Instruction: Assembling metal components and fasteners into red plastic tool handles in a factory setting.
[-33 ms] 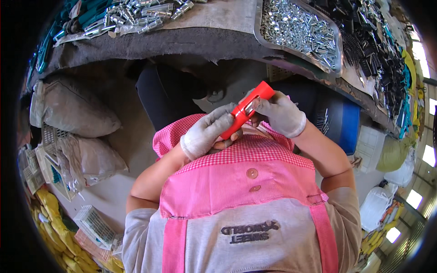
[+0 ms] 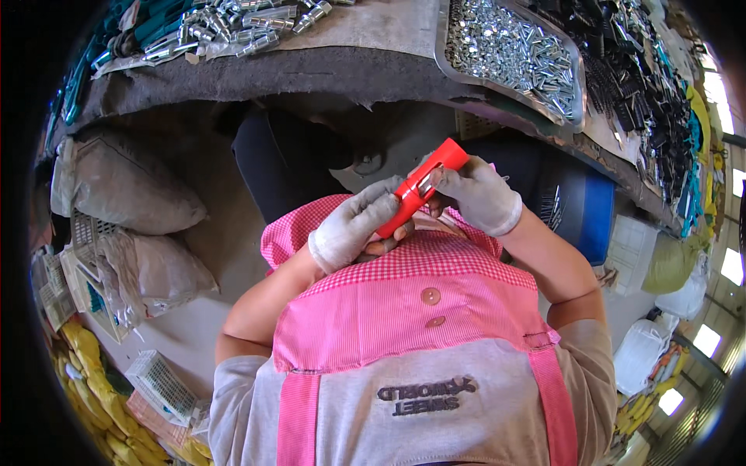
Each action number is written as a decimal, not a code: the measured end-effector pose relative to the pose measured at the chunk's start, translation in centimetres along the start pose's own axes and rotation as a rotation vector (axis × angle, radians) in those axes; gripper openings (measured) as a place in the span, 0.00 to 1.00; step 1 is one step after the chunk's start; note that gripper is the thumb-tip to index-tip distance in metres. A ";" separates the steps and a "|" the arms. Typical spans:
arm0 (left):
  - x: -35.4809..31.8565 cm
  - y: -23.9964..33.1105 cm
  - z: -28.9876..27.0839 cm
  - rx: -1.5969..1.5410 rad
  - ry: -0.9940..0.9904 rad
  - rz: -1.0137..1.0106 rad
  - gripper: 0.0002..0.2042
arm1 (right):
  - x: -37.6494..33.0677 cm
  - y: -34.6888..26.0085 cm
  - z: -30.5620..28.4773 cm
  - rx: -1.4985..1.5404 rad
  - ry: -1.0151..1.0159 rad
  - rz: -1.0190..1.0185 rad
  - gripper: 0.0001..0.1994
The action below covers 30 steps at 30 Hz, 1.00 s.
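Left hand [image 2: 353, 224] curls snugly round the red tube [image 2: 408, 197], seemingly bracing it; right hand [image 2: 483, 197] pinches beside its slot.

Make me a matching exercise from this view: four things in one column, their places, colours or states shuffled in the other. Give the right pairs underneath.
Column one
1. Slotted red tube
2. Metal tray
3. Apron
4. Perforated plastic basket

Column two
A. Pink, with two buttons in view
B. White, near the lower left of the picture
C. Held by the left hand and the right hand
D. On the workbench, heaped with small silvery metal pieces

Right pairs: 1-C, 2-D, 3-A, 4-B
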State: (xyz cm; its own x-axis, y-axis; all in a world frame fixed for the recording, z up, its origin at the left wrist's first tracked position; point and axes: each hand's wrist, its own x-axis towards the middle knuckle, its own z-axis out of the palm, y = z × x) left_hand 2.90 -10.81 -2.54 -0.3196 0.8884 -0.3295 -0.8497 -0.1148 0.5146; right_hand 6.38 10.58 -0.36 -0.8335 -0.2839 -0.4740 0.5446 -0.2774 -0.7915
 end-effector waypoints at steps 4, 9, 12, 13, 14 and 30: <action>0.1 0.7 0.4 -0.025 0.028 0.038 0.18 | 0.9 -1.2 0.4 -0.101 0.032 -0.031 0.15; 0.3 5.1 1.4 0.047 0.151 0.338 0.19 | 4.3 -8.0 2.4 -0.338 -0.013 -0.143 0.16; 0.5 7.6 -0.3 0.041 0.150 0.472 0.16 | 8.3 -11.8 4.1 -0.359 -0.030 -0.089 0.11; 0.8 7.7 -1.1 -0.040 0.192 0.442 0.16 | 10.0 -12.0 3.9 -0.406 -0.057 -0.049 0.11; 1.2 7.8 -2.0 -0.121 0.231 0.412 0.15 | 11.9 -11.7 3.3 -0.454 -0.082 -0.010 0.11; 1.7 6.7 -4.1 -0.219 0.324 0.338 0.15 | 15.1 -9.9 1.9 -1.071 0.065 -0.401 0.14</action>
State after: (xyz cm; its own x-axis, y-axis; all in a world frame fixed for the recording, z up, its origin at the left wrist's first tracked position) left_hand -5.05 -11.91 -2.85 -0.6758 0.6063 -0.4192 -0.7330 -0.4929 0.4688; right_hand -11.38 7.26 1.08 -0.9495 -0.2950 -0.1073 -0.0948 0.5955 -0.7977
